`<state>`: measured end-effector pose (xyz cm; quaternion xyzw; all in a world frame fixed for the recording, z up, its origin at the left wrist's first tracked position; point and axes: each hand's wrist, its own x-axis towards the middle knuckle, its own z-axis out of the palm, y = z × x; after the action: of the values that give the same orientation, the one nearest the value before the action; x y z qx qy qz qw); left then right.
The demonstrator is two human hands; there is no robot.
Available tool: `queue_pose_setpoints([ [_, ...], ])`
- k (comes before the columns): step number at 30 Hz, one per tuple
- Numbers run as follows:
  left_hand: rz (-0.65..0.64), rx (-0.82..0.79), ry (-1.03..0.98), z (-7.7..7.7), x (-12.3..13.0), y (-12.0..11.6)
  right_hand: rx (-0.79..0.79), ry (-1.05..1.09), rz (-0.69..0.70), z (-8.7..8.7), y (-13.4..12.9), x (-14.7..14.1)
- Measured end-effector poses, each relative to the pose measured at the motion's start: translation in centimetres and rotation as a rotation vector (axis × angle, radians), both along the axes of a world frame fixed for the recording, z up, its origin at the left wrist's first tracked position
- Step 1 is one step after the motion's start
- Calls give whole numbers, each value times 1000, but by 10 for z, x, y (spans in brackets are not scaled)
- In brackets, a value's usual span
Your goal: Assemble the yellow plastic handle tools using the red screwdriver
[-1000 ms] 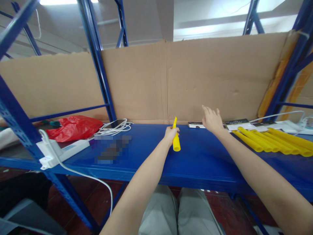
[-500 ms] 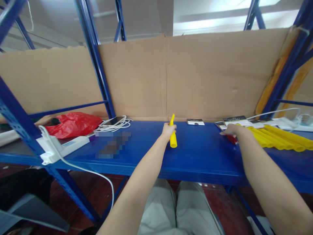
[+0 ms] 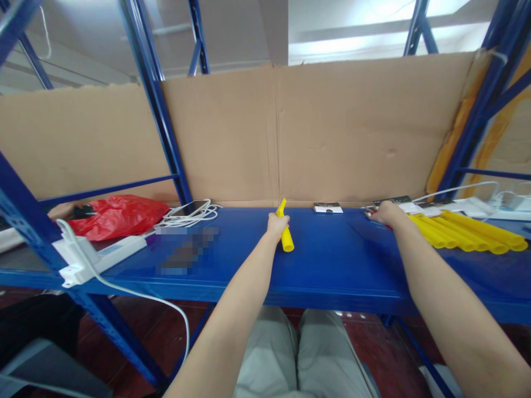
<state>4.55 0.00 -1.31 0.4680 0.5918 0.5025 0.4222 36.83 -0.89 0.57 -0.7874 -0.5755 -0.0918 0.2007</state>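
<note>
My left hand is closed around a yellow tube, held tilted over the middle of the blue shelf. The tube's lower end is round and wide, while a narrower tip sticks up above my fingers. Off to the right, my right hand is closed at a red object that is mostly covered by the fingers; its kind cannot be made out. Just right of that hand, several yellow tubes lie side by side. A black-and-white card rests near the back edge, between my hands.
The blue shelf has a cardboard wall behind it and blue posts. At left are a white power strip, coiled white cable and a red plastic bag, with another person's hand beside it.
My right hand has shifted slightly and now covers more of the red object. The yellow tube in my left hand has tilted, its tip still upward. The whole view has moved a little.
</note>
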Motion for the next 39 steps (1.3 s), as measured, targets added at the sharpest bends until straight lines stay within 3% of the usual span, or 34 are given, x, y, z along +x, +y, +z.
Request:
queue_pose_setpoints([
  [2, -22, -2, -35, 1, 0, -1, -33, -19, -28, 8, -3, -11],
  [7, -119, -43, -106, 7, -3, -5, 121, -115, 189, 19, -13, -41],
  [13, -123, -93, -191, 8, -8, -4, 18, -188, 344, 18, -16, -53],
  [20, -298, -99, -226, 1, -18, 4, 17, -157, 389, 15, -14, -55],
  [26, -403, -111, -90, 2, -17, 4, 17, -164, 387, 13, -13, -57],
  [39, -421, -101, 21, 4, -15, 4, 31, -238, 410, 12, -14, -65],
])
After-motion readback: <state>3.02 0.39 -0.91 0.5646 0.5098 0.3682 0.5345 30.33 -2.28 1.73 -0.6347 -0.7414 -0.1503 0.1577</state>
